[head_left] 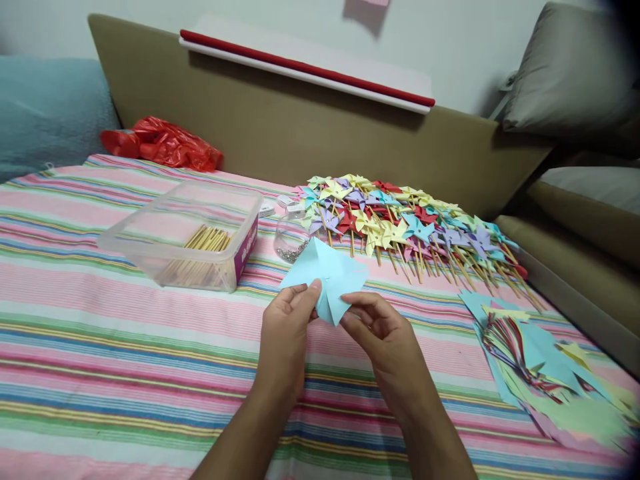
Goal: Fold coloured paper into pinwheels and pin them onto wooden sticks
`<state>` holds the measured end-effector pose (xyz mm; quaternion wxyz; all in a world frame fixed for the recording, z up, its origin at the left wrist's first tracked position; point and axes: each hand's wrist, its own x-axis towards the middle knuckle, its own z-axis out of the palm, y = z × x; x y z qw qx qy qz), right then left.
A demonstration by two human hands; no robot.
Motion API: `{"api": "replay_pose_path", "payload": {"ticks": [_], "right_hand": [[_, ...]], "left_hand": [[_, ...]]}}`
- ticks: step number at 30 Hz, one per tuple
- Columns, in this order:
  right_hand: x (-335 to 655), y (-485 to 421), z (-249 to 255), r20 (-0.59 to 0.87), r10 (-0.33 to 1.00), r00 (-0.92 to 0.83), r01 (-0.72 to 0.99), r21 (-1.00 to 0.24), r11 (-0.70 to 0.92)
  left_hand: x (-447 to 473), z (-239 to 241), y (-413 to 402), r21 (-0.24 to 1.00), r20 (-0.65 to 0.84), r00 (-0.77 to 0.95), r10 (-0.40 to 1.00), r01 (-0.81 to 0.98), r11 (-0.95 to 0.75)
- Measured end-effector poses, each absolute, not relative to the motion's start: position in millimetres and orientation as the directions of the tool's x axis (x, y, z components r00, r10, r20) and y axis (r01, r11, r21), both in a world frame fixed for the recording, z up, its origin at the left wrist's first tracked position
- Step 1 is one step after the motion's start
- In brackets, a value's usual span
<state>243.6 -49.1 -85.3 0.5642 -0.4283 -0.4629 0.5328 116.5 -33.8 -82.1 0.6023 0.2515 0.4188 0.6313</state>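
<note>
Both my hands hold a light blue cut paper square (327, 273) above the striped cloth. My left hand (286, 330) pinches its lower left part with thumb and fingers. My right hand (385, 340) pinches the lower right corner, fingers curled. The paper's flaps are partly folded toward the middle. Behind it lies a heap of finished paper pinwheels on wooden sticks (405, 223) in several colours.
A clear plastic box (165, 250) holding wooden sticks (207, 240) stands at the left. A small clear container of metal pins (291, 241) sits behind the paper. Cut coloured paper sheets (545, 367) lie at right. A red plastic bag (163, 143) rests by the brown backrest (280, 127).
</note>
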Motion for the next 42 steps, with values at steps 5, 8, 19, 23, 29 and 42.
{"api": "replay_pose_path", "payload": {"ticks": [5, 8, 19, 23, 29, 42], "right_hand": [[243.2, -49.5, -82.0, 0.072, 0.996, 0.046, -0.147, -0.986, 0.078], [241.6, -49.7, -83.4, 0.064, 0.994, 0.083, -0.155, -0.985, 0.076], [237.2, -48.6, -85.5, 0.018, 0.976, 0.219, -0.246, -0.966, 0.073], [236.5, -49.0, -85.9, 0.021, 0.971, 0.24, -0.223, -0.972, 0.077], [235.3, -48.1, -88.0, 0.033, 0.956, 0.292, -0.2, -0.975, 0.095], [232.3, -47.6, -89.7, 0.062, 0.938, 0.341, -0.206, -0.969, 0.139]], "left_hand": [[117.5, -82.3, -34.8, 0.871, -0.151, -0.154, 0.976, -0.487, 0.058], [118.8, -81.3, -36.6, 0.904, -0.122, -0.172, 0.977, -0.427, 0.038], [123.2, -76.2, -40.0, 0.953, -0.024, -0.158, 0.987, -0.303, -0.025], [124.1, -76.6, -40.9, 0.96, -0.026, -0.153, 0.988, -0.279, -0.018], [125.6, -79.2, -40.9, 0.961, -0.017, -0.153, 0.988, -0.276, -0.026], [126.9, -81.3, -43.4, 0.954, 0.039, -0.082, 0.996, -0.293, -0.061]]}}
